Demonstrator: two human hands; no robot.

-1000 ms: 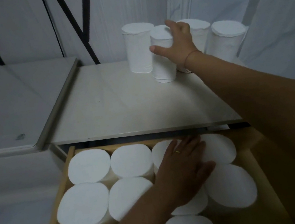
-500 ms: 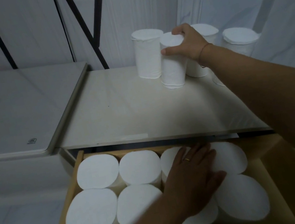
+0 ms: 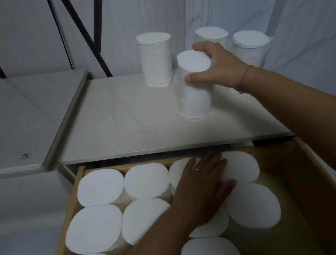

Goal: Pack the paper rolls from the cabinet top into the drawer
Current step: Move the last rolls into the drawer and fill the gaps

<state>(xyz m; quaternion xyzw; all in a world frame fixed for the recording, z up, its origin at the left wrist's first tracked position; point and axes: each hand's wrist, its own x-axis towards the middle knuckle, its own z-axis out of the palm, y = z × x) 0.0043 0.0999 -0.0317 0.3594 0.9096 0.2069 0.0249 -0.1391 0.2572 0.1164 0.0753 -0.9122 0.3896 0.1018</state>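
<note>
Four paper rolls show on the cabinet top (image 3: 130, 120) in the upper middle of the frame, and I have one of them in my right hand (image 3: 220, 67). That held roll (image 3: 194, 91) leans a little to the left, its flat end turned toward the camera; my thumb presses its near side and my fingers (image 3: 201, 48) curl over the far edge of its top, so the hand is closed around it. Whether its base touches the worktop or hangs just above, I cannot tell. Just left of it and slightly farther back, an upright roll (image 3: 155, 62) stands on the cabinet top. Two more rolls sit behind my right hand toward the upper right: one (image 3: 211, 33) partly hidden by my knuckles, the other (image 3: 252, 46) beside my wrist, where a thin cord bracelet (image 3: 244, 75) shows.

Across the lower half of the frame the wooden drawer (image 3: 320, 179) stands pulled out, and white rolls packed on end (image 3: 110, 226) fill its left and centre, round faces up, touching one another. The drawer's right side shows bare wood. My left hand (image 3: 204, 188) lies flat, palm down, on the roll tops near the drawer's back edge, fingers pressed together and pointing to the upper right, holding nothing; a ring (image 3: 197, 169) is on one finger. At the left of the frame a pale appliance lid (image 3: 15, 122) sits beside the cabinet.
</note>
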